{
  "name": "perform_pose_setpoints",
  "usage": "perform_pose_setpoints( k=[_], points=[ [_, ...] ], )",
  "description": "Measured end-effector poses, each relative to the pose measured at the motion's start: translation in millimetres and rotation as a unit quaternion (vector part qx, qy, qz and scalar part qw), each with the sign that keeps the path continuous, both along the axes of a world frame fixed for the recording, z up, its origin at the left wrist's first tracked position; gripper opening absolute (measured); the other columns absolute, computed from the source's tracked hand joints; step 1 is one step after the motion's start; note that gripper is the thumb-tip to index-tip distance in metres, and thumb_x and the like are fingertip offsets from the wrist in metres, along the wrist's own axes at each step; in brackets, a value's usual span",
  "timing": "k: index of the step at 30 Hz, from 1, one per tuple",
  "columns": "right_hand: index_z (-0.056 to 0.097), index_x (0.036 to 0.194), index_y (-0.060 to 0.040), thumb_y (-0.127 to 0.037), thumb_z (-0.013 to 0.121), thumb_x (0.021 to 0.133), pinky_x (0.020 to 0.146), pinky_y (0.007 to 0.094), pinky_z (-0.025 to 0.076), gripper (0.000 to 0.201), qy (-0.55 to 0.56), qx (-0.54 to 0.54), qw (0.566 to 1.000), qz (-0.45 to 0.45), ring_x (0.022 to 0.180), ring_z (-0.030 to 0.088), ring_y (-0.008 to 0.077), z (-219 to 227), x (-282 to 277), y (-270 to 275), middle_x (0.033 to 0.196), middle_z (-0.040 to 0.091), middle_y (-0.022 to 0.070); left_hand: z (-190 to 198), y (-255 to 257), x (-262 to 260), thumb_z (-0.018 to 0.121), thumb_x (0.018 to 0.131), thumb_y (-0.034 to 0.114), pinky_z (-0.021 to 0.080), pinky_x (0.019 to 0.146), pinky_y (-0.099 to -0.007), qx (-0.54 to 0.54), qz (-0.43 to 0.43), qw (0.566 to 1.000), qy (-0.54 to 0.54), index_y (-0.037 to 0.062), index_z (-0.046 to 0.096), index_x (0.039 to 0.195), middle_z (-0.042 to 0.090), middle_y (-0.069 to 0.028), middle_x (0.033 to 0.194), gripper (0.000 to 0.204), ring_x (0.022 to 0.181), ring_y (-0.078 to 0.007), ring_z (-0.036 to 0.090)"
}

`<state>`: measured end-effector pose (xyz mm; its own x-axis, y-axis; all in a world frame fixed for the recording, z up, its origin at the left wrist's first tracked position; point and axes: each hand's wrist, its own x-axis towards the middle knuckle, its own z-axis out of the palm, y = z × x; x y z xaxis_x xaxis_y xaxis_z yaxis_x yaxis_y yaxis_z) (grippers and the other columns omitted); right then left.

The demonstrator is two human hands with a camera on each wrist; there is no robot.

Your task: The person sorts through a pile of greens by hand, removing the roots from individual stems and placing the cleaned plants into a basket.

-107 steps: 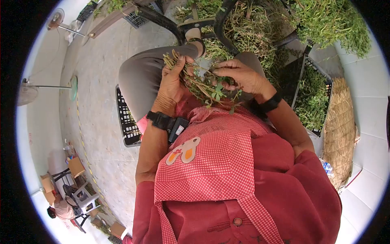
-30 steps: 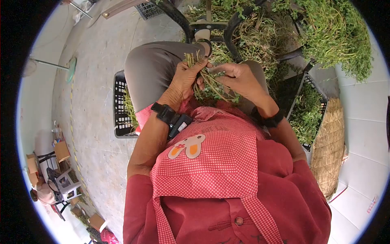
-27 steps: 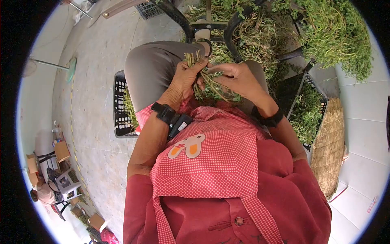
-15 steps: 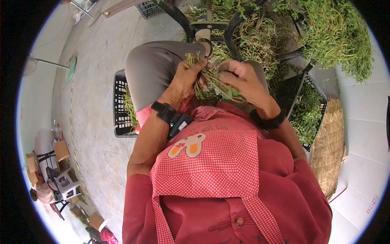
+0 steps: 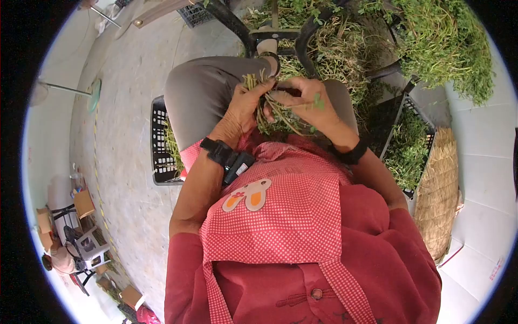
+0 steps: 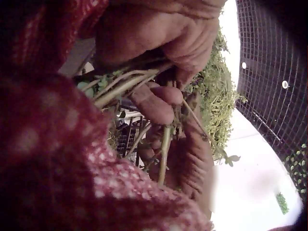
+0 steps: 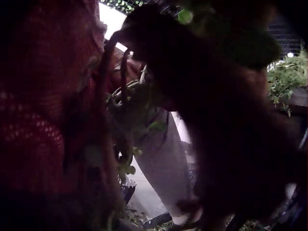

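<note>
My left hand (image 5: pixel 244 103) grips a bunch of leafy green stems (image 5: pixel 281 117) above my lap in the head view. The cut stem ends (image 5: pixel 249 81) stick out past its thumb. Against the bunch's other side, my right hand (image 5: pixel 322 112) has its thumb and fingers curled in at the stems. A small leafy sprig (image 5: pixel 318 101) overlaps the right hand. In the left wrist view, a thick stem (image 6: pixel 165 154) runs down below the curled fingertips (image 6: pixel 161 113), and a thin sprig (image 6: pixel 230 157) slants off right. The right wrist view is mostly dark.
A red checked apron (image 5: pixel 280 216) covers my lap. Black crates with greens stand left (image 5: pixel 159 140) and right (image 5: pixel 431 135). Greens lie heaped on the floor (image 5: pixel 345 54) beneath a black frame (image 5: pixel 307 43), with another pile (image 5: pixel 448 48) higher up at right. A straw bundle (image 5: pixel 437 189) leans nearby.
Over the last half second my right hand has moved left and up, closer to the left hand, and a sprig now shows across it. The left hand keeps its grip on the bunch.
</note>
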<state>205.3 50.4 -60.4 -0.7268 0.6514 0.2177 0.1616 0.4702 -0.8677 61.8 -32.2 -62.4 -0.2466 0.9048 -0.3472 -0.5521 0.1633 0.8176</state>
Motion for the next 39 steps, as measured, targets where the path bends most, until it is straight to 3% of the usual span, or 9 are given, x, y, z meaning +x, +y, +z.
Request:
perform_pose_setpoints(
  k=[4, 8, 10, 12, 17, 23, 27, 34, 39],
  points=[
    [0.063, 0.082, 0.0012, -0.036, 0.065, 0.076, 0.058, 0.0360, 0.045, 0.038, -0.022, 0.046, 0.998, -0.035, 0.059, 0.056, 0.0327, -6, -5, 0, 0.072, 0.059, 0.0202, -8, 1, -2, 0.063, 0.083, 0.016, 0.044, 0.031, -0.0301, -0.010, 0.004, 1.000, -0.011, 0.0010, 0.058, 0.089, 0.059, -0.0066, 0.068, 0.016, 0.040, -0.0149, 0.052],
    [0.063, 0.082, 0.0004, -0.033, 0.064, 0.079, 0.053, 0.0351, 0.044, 0.034, -0.057, -0.014, 0.998, -0.032, 0.055, 0.056, 0.0248, -11, -3, 6, 0.067, 0.060, 0.0142, -10, 1, -2, 0.063, 0.083, 0.014, 0.045, 0.032, -0.0300, 0.006, 0.013, 1.000, -0.010, 0.0008, 0.058, 0.089, 0.060, -0.0065, 0.070, 0.016, 0.041, -0.0152, 0.052],
    [0.061, 0.080, -0.0022, -0.026, 0.060, 0.086, 0.049, 0.0246, 0.041, 0.024, 0.087, -0.405, 0.910, -0.018, 0.051, 0.049, 0.0078, 0, 5, 5, 0.064, 0.054, -0.0009, -7, 1, -1, 0.063, 0.083, 0.014, 0.045, 0.032, -0.0299, 0.008, 0.007, 1.000, -0.011, 0.0005, 0.058, 0.090, 0.060, -0.0064, 0.070, 0.016, 0.041, -0.0153, 0.052],
    [0.063, 0.085, -0.0043, -0.026, 0.059, 0.087, 0.048, 0.0223, 0.038, 0.022, 0.068, -0.390, 0.918, -0.008, 0.051, 0.045, 0.0041, 2, 9, 9, 0.065, 0.053, -0.0025, -6, 1, -1, 0.063, 0.083, 0.014, 0.046, 0.032, -0.0298, 0.011, 0.001, 1.000, -0.011, 0.0003, 0.059, 0.090, 0.060, -0.0064, 0.069, 0.016, 0.041, -0.0154, 0.053],
    [0.064, 0.096, 0.0001, -0.029, 0.064, 0.080, 0.058, 0.0330, 0.047, 0.033, 0.009, -0.034, 0.999, 0.036, 0.064, 0.061, 0.0162, -7, 2, 8, 0.075, 0.065, 0.0115, -5, 2, 0, 0.064, 0.082, 0.014, 0.046, 0.032, -0.0303, -0.024, 0.015, 1.000, -0.007, -0.0010, 0.059, 0.091, 0.060, -0.0085, 0.069, 0.018, 0.041, -0.0159, 0.053],
    [0.064, 0.089, 0.0001, -0.026, 0.063, 0.079, 0.057, 0.0313, 0.046, 0.028, -0.005, 0.018, 1.000, -0.003, 0.061, 0.060, 0.0161, -12, -4, 7, 0.071, 0.063, 0.0101, -9, 2, -2, 0.064, 0.083, 0.014, 0.046, 0.032, -0.0301, 0.007, 0.003, 1.000, 0.011, -0.0014, 0.058, 0.091, 0.061, -0.0097, 0.072, 0.018, 0.041, -0.0158, 0.053],
    [0.066, 0.085, -0.0046, -0.029, 0.061, 0.083, 0.049, 0.0207, 0.041, 0.025, 0.075, -0.341, 0.936, -0.040, 0.057, 0.054, 0.0085, -8, 8, 12, 0.074, 0.061, 0.0007, -5, -1, -1, 0.063, 0.083, 0.013, 0.047, 0.032, -0.0294, 0.021, 0.003, 1.000, 0.011, -0.0016, 0.058, 0.092, 0.063, -0.0119, 0.077, 0.018, 0.042, -0.0157, 0.054],
    [0.063, 0.097, -0.0028, -0.037, 0.061, 0.085, 0.063, 0.0246, 0.044, 0.036, 0.085, -0.332, 0.939, 0.007, 0.075, 0.056, 0.0082, 0, 25, 10, 0.085, 0.062, 0.0008, -3, 0, -1, 0.062, 0.085, 0.015, 0.047, 0.033, -0.0279, 0.006, -0.005, 1.000, 0.001, -0.0023, 0.059, 0.091, 0.065, -0.0122, 0.081, 0.019, 0.043, -0.0142, 0.053],
    [0.060, 0.104, -0.0007, -0.032, 0.058, 0.087, 0.068, 0.0247, 0.043, 0.036, -0.031, -0.290, 0.919, 0.267, 0.078, 0.053, 0.0062, 15, 25, 4, 0.093, 0.060, -0.0010, -5, -1, -2, 0.063, 0.084, 0.017, 0.048, 0.034, -0.0282, 0.007, -0.020, 1.000, 0.018, -0.0014, 0.059, 0.090, 0.064, -0.0099, 0.077, 0.019, 0.043, -0.0131, 0.053]
  ],
)
